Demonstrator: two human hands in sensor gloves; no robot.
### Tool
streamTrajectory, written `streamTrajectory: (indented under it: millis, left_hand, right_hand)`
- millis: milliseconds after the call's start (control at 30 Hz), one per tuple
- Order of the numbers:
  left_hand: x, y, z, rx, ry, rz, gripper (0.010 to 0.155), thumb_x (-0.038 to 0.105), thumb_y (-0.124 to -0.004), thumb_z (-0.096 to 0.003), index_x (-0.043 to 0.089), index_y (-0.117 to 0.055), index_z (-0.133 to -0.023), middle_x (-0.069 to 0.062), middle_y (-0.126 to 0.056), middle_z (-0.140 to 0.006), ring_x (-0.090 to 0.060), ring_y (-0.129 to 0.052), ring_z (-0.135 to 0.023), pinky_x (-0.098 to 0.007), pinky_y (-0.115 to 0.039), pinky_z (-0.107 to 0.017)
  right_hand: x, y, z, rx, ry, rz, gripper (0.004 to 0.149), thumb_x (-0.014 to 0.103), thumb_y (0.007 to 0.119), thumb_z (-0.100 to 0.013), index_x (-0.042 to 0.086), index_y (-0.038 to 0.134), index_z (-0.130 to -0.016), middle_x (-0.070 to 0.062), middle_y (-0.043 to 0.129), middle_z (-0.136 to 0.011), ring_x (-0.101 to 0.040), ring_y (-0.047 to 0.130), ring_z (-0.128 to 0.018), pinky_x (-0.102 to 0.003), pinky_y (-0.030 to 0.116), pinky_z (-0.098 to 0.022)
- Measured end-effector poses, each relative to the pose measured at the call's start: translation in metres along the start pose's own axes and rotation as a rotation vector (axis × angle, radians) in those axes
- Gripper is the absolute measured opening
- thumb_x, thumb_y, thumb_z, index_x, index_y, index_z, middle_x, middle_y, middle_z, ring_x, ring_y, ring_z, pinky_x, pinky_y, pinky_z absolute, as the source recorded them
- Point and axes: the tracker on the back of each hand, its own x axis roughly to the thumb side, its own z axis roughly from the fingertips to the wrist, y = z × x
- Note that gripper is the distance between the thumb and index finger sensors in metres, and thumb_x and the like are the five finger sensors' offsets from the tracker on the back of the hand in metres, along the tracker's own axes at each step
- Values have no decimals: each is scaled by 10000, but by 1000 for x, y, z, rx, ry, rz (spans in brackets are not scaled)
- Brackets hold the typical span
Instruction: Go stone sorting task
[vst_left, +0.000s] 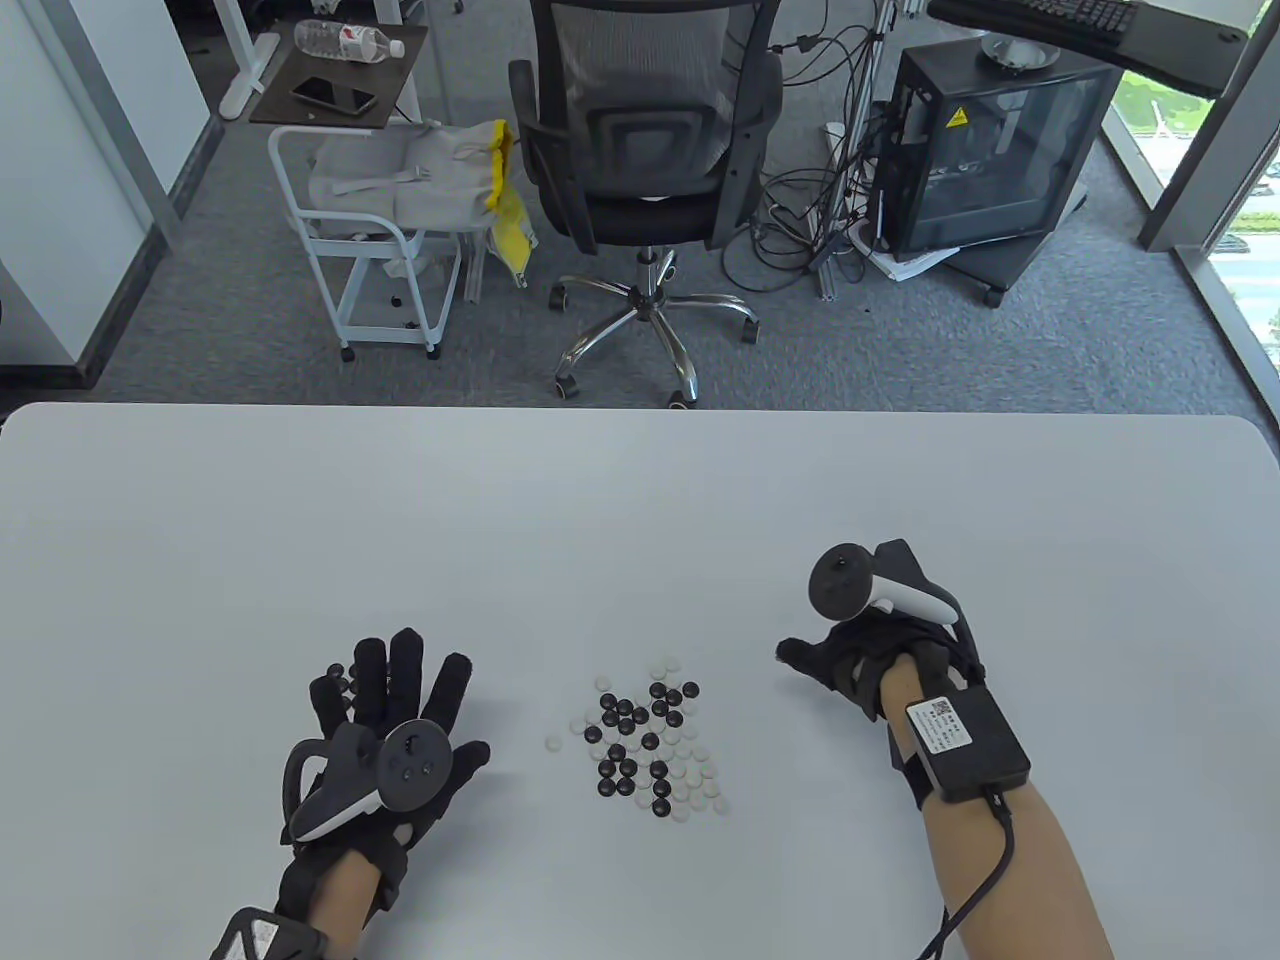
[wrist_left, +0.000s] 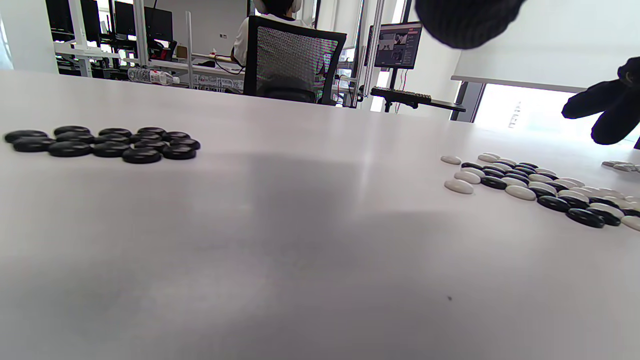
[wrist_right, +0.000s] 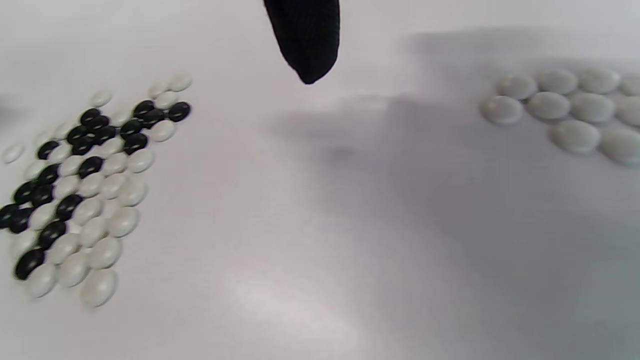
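Beyond the white table (vst_left: 640, 500), a black office chair (vst_left: 640, 150), a white cart (vst_left: 370, 250) and a black cabinet (vst_left: 990, 160) stand on grey carpet.

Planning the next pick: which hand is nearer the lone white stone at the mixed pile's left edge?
Left. The left hand lies flat just left of the lone white stone; the right hand is beyond the mixed pile.

Bright daylight, soft shadows, blurred right wrist view
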Motion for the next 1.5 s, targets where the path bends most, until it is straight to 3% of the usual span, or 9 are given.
streamTrajectory:
  millis: [267, 600, 900, 1267, 1500]
  left_hand:
    - [0, 0, 1, 8, -4, 1, 808, 562, -555, -584, 211, -141, -1183, -280, 132, -1133, -556, 148, -965, -836, -28, -542]
    - [-3, 1, 2, 19, -3, 18, 809, 562, -556, -584, 211, -140, -1182, -277, 133, -1134, -555, 149, -966, -835, -27, -542]
    - [-3, 1, 2, 17, -4, 19, 810, 562, -555, -585, 210, -139, -1183, -279, 135, -1133, -556, 151, -964, -836, -24, -541]
    - [-3, 0, 2, 11, 0, 15, 809, 562, -555, -585, 211, -139, -1183, -276, 136, -1133, -555, 152, -964, -835, -21, -537]
    - [-7, 1, 3, 19, 13, 32, 807, 561, -555, -586, 213, -138, -1183, -275, 141, -1132, -553, 155, -963, -833, -14, -534]
  right_hand:
    - [56, 23, -24, 83, -178, 47, 698, 507, 497, -622, 47, 679, -1113, -428, 112, -1131, -685, -19, -920, -913, 116, -539]
    - [69, 36, -43, 113, -203, 64, 692, 506, 503, -620, 51, 678, -1111, -419, 119, -1134, -682, -17, -920, -915, 112, -531]
    - [6, 27, -18, 94, -27, 55, 675, 505, 515, -617, 64, 763, -1064, -406, 187, -1150, -679, 16, -939, -919, 118, -532]
    - [-77, 25, 20, 48, 191, -16, 674, 502, 514, -617, 66, 738, -1080, -404, 164, -1147, -677, 2, -937, -918, 102, -531]
    - [-98, 28, 27, 7, 237, -45, 672, 504, 509, -617, 77, 681, -1106, -402, 125, -1143, -676, -14, -935, -918, 92, -531]
